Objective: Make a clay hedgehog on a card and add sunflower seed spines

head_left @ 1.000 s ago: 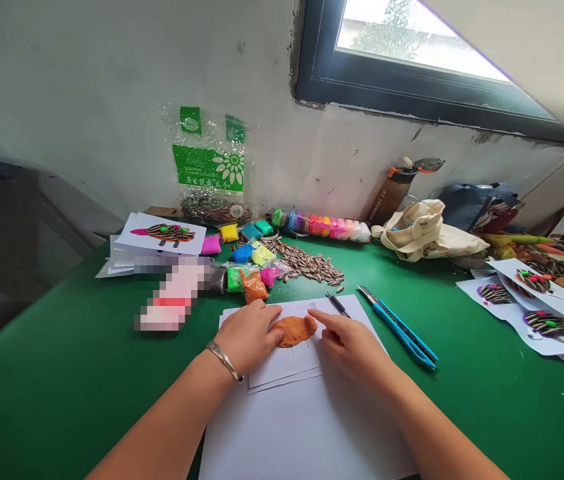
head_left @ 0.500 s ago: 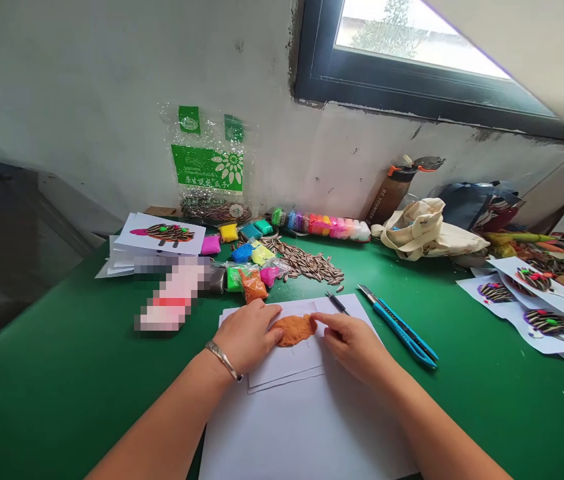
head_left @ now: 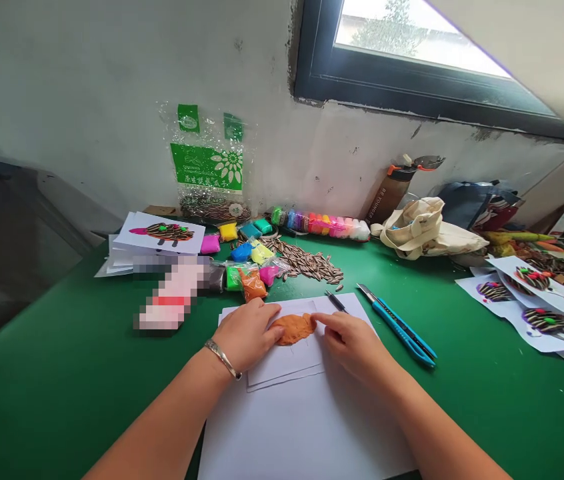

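A flat orange piece of modelling clay (head_left: 294, 329) lies on a small white sheet (head_left: 282, 370), where pencil lines show just below it. My left hand (head_left: 248, 335) rests on the paper with its fingers stretched out, the thumb touching the clay's left edge. From the other side, my right hand (head_left: 349, 337) touches the clay's upper right end with its extended index fingertip, while its other fingers curl under. Neither hand grasps anything. Larger white paper (head_left: 297, 433) lies beneath. Behind my left hand sits a bag of orange clay (head_left: 253, 285).
A blue utility knife (head_left: 399, 327) and a black pen (head_left: 336, 301) lie right of my hands. Beyond are sunflower seeds (head_left: 309, 260), several coloured clay packs (head_left: 241, 252) and a cloth bag (head_left: 417, 230). Decorated cards lie left (head_left: 159, 233) and right (head_left: 545, 320) on the green table (head_left: 62, 373).
Almost nothing differs. Both hands keep their places at the clay, and the whole view has shifted very slightly.
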Action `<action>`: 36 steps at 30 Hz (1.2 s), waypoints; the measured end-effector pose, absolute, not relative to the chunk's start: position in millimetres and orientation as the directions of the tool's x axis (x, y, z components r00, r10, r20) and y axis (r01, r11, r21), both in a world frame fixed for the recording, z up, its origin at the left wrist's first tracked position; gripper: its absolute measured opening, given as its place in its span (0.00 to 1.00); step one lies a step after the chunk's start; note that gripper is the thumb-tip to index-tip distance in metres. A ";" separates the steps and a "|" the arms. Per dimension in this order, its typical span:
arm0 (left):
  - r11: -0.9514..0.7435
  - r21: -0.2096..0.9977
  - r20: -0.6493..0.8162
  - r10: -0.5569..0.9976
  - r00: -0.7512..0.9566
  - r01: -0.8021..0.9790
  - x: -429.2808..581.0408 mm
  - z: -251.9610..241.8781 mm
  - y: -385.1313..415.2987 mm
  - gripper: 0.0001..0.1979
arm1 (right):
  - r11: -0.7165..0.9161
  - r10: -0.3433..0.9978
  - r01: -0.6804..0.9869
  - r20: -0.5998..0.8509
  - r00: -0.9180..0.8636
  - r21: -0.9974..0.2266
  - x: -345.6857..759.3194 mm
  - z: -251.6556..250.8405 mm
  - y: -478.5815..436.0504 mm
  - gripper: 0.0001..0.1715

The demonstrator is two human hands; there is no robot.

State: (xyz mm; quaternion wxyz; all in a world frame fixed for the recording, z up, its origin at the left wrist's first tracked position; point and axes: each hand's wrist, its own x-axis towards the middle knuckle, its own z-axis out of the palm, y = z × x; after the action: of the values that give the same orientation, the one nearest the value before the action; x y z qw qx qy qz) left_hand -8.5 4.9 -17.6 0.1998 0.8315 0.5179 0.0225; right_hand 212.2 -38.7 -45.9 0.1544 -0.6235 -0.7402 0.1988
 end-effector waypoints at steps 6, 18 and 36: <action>-0.370 0.358 -0.177 0.875 0.451 0.857 -8.1 -18.6 4.9 0.15 | 0.175 0.977 0.918 -0.053 -0.207 -0.356 207.4 -40.4 -39.4 0.20; -0.361 0.372 -0.176 0.877 0.447 0.855 -8.1 -18.2 5.4 0.15 | 0.207 0.973 0.928 -0.037 -0.229 -0.309 208.7 -41.4 -38.0 0.20; -0.361 0.365 -0.195 0.872 0.450 0.858 -9.2 -19.1 4.8 0.16 | 0.262 0.960 0.863 0.022 -0.280 -0.433 217.0 -44.7 -39.2 0.19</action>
State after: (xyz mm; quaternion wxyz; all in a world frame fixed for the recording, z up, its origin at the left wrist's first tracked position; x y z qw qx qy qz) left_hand -9.2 4.8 -19.1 0.2110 0.8248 0.5243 0.0159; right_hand 217.0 -39.2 -44.7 0.1420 -0.5830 -0.7815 0.1711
